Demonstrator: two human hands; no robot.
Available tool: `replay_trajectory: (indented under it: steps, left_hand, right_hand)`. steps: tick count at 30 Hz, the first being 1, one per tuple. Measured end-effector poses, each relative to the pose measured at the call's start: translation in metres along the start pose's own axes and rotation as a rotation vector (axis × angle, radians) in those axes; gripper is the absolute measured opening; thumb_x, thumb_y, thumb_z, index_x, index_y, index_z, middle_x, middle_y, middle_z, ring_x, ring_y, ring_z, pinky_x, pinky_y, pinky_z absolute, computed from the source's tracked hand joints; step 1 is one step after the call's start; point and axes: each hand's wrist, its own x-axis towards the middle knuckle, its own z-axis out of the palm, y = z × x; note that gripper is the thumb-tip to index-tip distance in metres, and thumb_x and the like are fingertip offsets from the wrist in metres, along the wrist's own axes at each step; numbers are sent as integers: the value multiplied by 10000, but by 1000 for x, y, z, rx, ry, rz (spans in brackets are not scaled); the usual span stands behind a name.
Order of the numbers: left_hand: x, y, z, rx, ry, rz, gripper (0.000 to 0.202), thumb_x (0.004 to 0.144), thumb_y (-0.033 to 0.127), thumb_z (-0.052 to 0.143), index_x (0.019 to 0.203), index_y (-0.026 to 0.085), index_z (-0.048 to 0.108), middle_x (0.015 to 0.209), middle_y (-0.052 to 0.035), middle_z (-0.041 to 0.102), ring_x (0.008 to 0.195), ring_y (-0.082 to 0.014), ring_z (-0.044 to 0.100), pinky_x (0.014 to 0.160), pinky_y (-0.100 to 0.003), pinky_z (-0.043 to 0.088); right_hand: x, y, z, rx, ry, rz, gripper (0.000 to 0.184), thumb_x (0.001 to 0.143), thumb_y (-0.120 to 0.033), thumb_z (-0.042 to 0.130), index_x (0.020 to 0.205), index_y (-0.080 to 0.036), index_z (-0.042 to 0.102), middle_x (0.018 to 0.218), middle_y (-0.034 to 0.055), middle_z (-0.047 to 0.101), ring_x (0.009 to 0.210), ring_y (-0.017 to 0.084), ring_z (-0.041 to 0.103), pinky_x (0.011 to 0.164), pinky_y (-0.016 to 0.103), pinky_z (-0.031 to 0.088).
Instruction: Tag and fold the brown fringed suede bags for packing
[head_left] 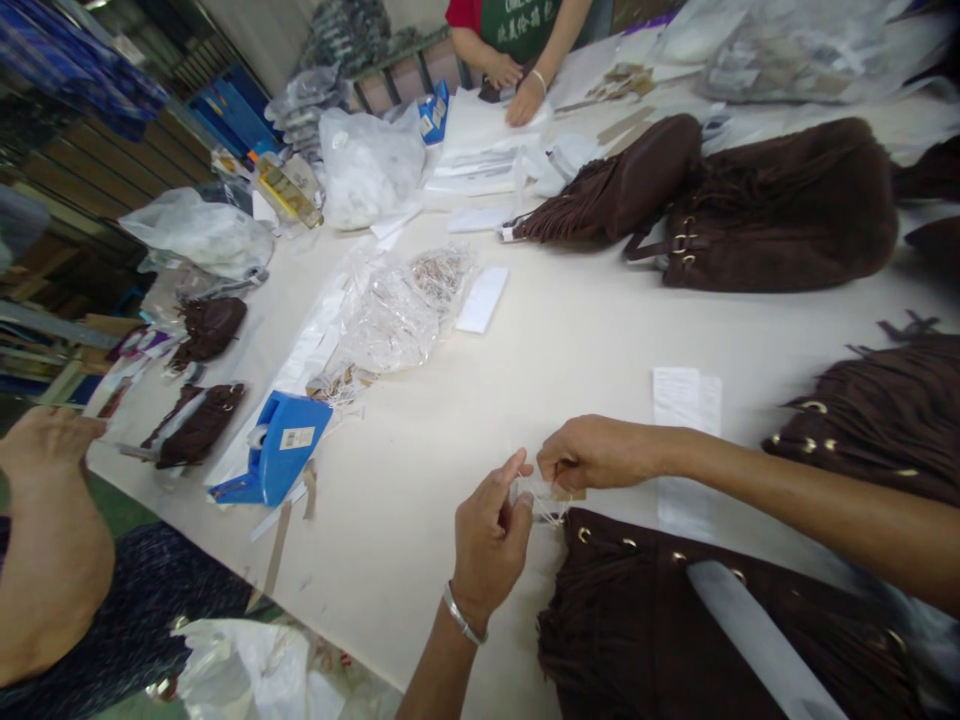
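Observation:
A dark brown fringed bag (660, 610) with gold eyelets lies on the table in front of me, a grey-white strip (757, 640) across it. At its upper left corner, my left hand (491, 540), with a silver bracelet at the wrist, pinches thin white string (553, 512). My right hand (592, 455) is closed just above and to the right, fingertips pinched on the same string. A small brown tag (571, 494) hangs below the right fingers. Something clear or whitish sits between the hands, too blurred to name.
A blue tape dispenser (281, 450) stands left on the white table (420, 440). Beyond it lies a plastic bag of stringed tags (397, 310). More brown bags (787, 210) lie right. A co-worker's hands (517, 90) work at the far side; another person's arm (52, 540) reaches in left.

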Motion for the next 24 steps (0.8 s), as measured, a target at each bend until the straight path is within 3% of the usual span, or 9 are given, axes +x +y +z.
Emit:
replay_trajectory:
  steps: [6, 11, 15, 19, 22, 24]
  left_hand:
    - [-6, -1, -6, 14, -40, -88, 393, 961, 235, 446, 1345, 256, 530, 1064, -31, 703, 889, -136, 630, 850, -271, 495]
    - [-5, -1, -5, -1, -34, -215, 392, 916, 286, 547, 1308, 280, 568, 852, 30, 687, 638, -94, 552, 686, -229, 475]
    - [-5, -3, 6, -50, 5, -272, 376, 881, 296, 588, 1255, 258, 609, 742, 47, 650, 623, -99, 542, 636, -217, 451]
    - [-6, -2, 11, -108, 13, -310, 392, 886, 262, 559, 1276, 249, 591, 809, 28, 699, 668, -111, 589, 654, -224, 469]
    - [-7, 2, 14, -203, -6, -345, 428, 873, 231, 560, 1300, 259, 568, 877, 18, 721, 651, -105, 598, 642, -225, 476]
    - [-7, 3, 16, -263, -4, -372, 447, 864, 214, 560, 1308, 259, 554, 862, 20, 714, 650, -105, 605, 642, -227, 478]
  right_hand:
    - [-1, 2, 5, -16, 86, -57, 81, 849, -224, 564, 855, -200, 641, 726, -14, 668, 639, 120, 574, 613, 212, 346]
    - [1, 7, 21, 28, 118, 38, 117, 891, -308, 559, 916, -194, 561, 668, -15, 609, 574, 125, 529, 560, 221, 324]
    - [0, 13, 30, 168, 139, -38, 125, 904, -224, 491, 1021, -181, 508, 804, 15, 619, 666, 127, 545, 622, 226, 385]
    - [2, 19, 32, 473, -16, -30, 133, 897, -193, 433, 997, -172, 517, 717, -14, 569, 596, 110, 536, 582, 219, 424]
    - [7, 21, 36, 647, -22, 31, 191, 859, -188, 464, 1050, -179, 477, 726, -23, 586, 562, 112, 564, 550, 222, 445]
    - [7, 17, 40, 613, 18, 70, 238, 852, -180, 472, 1088, -188, 448, 771, -14, 620, 559, 118, 582, 556, 232, 453]
